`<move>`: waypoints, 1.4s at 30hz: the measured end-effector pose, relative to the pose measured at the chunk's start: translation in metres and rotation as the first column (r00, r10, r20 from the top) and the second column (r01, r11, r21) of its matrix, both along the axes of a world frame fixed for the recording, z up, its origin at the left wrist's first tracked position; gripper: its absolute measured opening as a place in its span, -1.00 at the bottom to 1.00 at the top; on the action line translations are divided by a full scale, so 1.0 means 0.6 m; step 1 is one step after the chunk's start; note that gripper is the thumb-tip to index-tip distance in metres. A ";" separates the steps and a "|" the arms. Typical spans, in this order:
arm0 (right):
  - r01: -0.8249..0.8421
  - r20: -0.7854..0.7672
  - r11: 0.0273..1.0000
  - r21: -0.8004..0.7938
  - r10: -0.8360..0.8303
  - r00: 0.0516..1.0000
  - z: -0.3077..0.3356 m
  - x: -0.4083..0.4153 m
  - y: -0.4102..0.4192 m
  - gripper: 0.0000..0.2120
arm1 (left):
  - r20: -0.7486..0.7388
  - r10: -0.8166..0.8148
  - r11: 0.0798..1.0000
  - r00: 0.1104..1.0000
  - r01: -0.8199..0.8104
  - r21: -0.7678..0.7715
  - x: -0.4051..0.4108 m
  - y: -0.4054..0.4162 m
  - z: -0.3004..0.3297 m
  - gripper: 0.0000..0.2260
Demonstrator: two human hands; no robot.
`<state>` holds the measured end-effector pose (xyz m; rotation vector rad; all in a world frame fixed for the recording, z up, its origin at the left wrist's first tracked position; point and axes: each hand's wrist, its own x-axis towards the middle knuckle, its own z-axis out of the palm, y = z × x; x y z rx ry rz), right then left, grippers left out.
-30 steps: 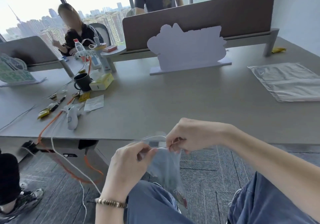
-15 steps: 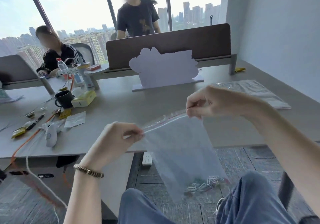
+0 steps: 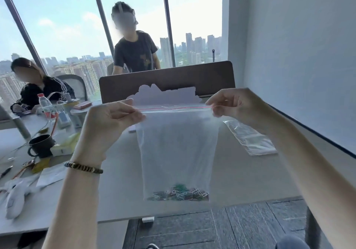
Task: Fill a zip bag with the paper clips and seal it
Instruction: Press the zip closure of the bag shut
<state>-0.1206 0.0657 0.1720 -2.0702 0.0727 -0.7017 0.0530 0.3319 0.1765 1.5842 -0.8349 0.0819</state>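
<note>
On the far left, a person in a black jacket with white stripes (image 3: 41, 92) sits at the grey desk (image 3: 123, 191). A water bottle with a red cap (image 3: 45, 105) stands on the desk near that person. Closer to us on the left there is a black mug (image 3: 41, 145), with a pale yellow box (image 3: 64, 146) just beside it. A white toy-like thing (image 3: 14, 196) lies near the front left edge of the desk, next to a sheet of paper (image 3: 51, 174).

The left hand (image 3: 109, 125) is held up in the air. It wears a bead bracelet (image 3: 82, 167) on the wrist. Its thumb and fingers are pinched tight on the top left corner of the zip bag (image 3: 177, 152).

The clear zip bag hangs down in the middle, above the desk, between the two hands. Its zip strip (image 3: 175, 109) has a red line and is pulled straight across the top. I cannot tell if the strip is pressed closed all the way. The paper clips (image 3: 178, 193), in many colours, sit in a small heap at the very bottom of the bag.

Behind the bag stands a white cut-out card (image 3: 165, 96), and behind that a brown divider board (image 3: 167, 79). A person in a dark T-shirt (image 3: 135, 54) stands on the far side of the board, by the big windows.

The right hand (image 3: 233, 104) is also held up. Its fingers are pinched tight on the top right corner of the bag.

On the right, more clear plastic bags (image 3: 250, 138) lie flat on the desk near the white wall (image 3: 308, 56).
</note>
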 end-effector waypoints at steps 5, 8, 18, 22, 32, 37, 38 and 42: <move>0.135 0.010 0.990 0.026 -0.135 0.991 -0.002 0.077 -0.037 -0.70 | -0.199 -0.084 0.993 0.976 0.065 -0.099 0.099 -0.045 -0.040 -0.92; 0.172 -0.001 0.985 0.014 -0.172 0.985 -0.012 0.134 -0.057 -0.80 | -0.213 -0.104 0.992 0.971 0.086 -0.096 0.154 -0.074 -0.063 -0.89; 0.290 0.035 0.957 -0.015 -0.289 0.957 -0.017 0.221 -0.090 -0.82 | -0.231 -0.132 0.968 0.964 0.076 -0.239 0.226 -0.133 -0.082 -0.96; 0.343 0.017 0.939 -0.011 -0.343 0.939 -0.021 0.235 -0.099 -0.79 | -0.248 -0.147 0.969 0.958 0.088 -0.231 0.230 -0.143 -0.088 -0.93; 0.160 0.001 0.985 -0.072 -0.160 0.987 -0.021 0.244 -0.107 -0.77 | -0.239 -0.135 0.941 0.962 0.048 -0.335 0.220 -0.136 -0.074 -0.75; 0.114 -0.092 0.985 -0.129 -0.126 0.988 -0.032 0.243 -0.089 -0.88 | -0.190 -0.126 0.958 0.974 0.069 -0.278 0.209 -0.137 -0.082 -0.75; 0.110 -0.096 0.984 -0.140 -0.124 0.988 -0.034 0.243 -0.084 -0.94 | -0.190 -0.123 0.963 0.974 0.070 -0.261 0.206 -0.138 -0.085 -0.75; 0.155 -0.043 0.973 -0.172 -0.164 0.986 -0.037 0.241 -0.076 -0.91 | -0.216 -0.156 0.976 0.964 0.116 -0.186 0.195 -0.137 -0.086 -0.86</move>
